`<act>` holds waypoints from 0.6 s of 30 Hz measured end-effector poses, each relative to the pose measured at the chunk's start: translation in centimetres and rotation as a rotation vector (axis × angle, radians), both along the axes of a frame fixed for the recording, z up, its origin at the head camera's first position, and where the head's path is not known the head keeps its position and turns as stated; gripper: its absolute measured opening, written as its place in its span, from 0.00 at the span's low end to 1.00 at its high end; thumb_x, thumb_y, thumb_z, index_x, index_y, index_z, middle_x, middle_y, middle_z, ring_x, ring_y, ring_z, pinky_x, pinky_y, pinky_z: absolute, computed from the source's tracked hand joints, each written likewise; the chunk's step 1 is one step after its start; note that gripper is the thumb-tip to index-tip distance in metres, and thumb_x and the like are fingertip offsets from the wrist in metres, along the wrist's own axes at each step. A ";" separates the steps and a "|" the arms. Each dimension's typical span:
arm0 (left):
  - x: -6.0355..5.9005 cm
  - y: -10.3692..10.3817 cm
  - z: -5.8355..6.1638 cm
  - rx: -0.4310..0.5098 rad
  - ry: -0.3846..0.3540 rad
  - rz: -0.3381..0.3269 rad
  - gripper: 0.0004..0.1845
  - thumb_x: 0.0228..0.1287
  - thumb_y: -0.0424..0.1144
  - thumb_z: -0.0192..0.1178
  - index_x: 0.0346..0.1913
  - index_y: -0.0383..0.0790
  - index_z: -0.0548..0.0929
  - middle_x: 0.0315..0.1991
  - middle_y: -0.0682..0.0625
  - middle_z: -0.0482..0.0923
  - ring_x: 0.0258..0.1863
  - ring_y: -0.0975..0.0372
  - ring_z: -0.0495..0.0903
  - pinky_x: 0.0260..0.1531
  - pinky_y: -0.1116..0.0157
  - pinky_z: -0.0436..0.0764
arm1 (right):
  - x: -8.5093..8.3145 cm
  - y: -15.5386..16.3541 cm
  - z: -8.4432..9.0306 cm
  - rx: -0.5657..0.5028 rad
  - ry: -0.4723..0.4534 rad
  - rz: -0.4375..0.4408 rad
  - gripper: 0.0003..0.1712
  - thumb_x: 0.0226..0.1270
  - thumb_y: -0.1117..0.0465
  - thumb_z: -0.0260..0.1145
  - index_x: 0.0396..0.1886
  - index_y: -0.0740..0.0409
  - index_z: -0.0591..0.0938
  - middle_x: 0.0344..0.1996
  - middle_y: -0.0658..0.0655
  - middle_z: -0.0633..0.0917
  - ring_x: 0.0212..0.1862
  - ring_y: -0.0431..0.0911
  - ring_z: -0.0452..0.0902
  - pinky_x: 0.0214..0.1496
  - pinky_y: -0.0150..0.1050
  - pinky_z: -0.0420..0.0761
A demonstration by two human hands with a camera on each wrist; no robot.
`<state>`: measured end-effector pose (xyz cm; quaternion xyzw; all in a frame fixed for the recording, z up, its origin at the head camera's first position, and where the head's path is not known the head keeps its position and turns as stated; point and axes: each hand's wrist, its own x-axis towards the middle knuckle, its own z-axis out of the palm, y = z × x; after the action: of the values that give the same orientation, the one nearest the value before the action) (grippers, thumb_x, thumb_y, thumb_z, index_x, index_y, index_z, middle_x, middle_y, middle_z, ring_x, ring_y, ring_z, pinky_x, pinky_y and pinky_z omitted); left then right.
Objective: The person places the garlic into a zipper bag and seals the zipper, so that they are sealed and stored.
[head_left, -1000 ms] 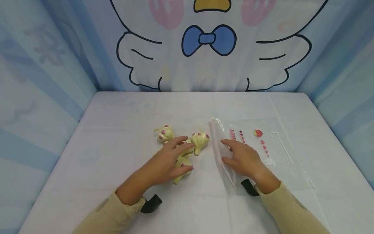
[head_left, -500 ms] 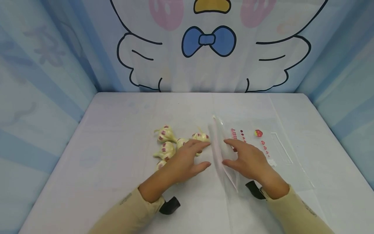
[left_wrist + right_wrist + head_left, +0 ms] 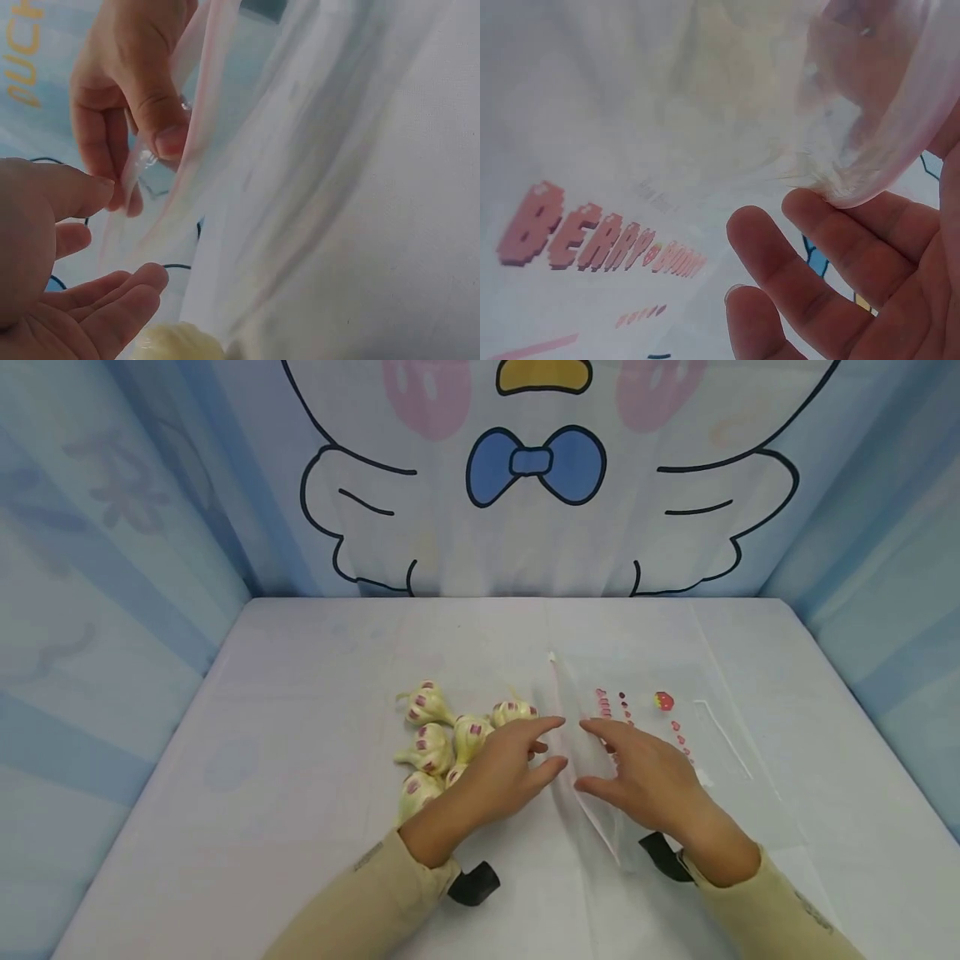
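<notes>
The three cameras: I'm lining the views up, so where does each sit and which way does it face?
Head: worn high, looking forward and down at the table, garlic bulbs, clear bag; both hands and sleeves show.
Left wrist: low by the left hand, facing the bag's mouth and the right hand.
Right wrist: under the right hand's fingers, facing the bag's print.
All three show the bag.

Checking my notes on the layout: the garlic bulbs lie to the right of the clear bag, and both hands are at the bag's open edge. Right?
Not quite. The head view shows the garlic bulbs to the left of the clear bag, not the right. The rest holds: the left hand and the right hand are both at the bag's open edge.
</notes>
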<state>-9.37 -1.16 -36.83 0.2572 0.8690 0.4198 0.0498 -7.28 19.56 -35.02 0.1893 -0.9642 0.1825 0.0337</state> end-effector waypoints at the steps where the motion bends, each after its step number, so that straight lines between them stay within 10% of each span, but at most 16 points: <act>1: -0.1 0.2 -0.1 0.011 -0.023 0.003 0.26 0.69 0.39 0.65 0.68 0.39 0.76 0.62 0.45 0.77 0.47 0.58 0.85 0.45 0.67 0.81 | 0.1 0.0 0.1 0.002 0.006 0.001 0.40 0.50 0.53 0.82 0.63 0.62 0.79 0.52 0.61 0.85 0.41 0.51 0.83 0.38 0.49 0.83; 10: -0.5 1.4 -0.4 0.013 -0.127 0.013 0.27 0.67 0.40 0.66 0.68 0.41 0.76 0.59 0.46 0.79 0.44 0.64 0.85 0.39 0.73 0.80 | 0.6 0.1 0.7 -0.042 0.077 0.057 0.40 0.48 0.56 0.83 0.61 0.63 0.80 0.56 0.62 0.83 0.43 0.51 0.83 0.41 0.50 0.83; 18: -0.9 1.7 -0.6 -0.034 -0.042 0.004 0.30 0.65 0.40 0.68 0.67 0.34 0.75 0.47 0.44 0.83 0.33 0.64 0.78 0.30 0.73 0.76 | 0.5 0.5 1.5 -0.162 0.133 0.098 0.28 0.56 0.66 0.76 0.58 0.63 0.82 0.51 0.60 0.85 0.36 0.46 0.82 0.35 0.43 0.84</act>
<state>-10.24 0.53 -37.46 0.2456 0.8753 0.4103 0.0714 -6.75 20.06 -33.51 0.2448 -0.9315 0.2482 0.1038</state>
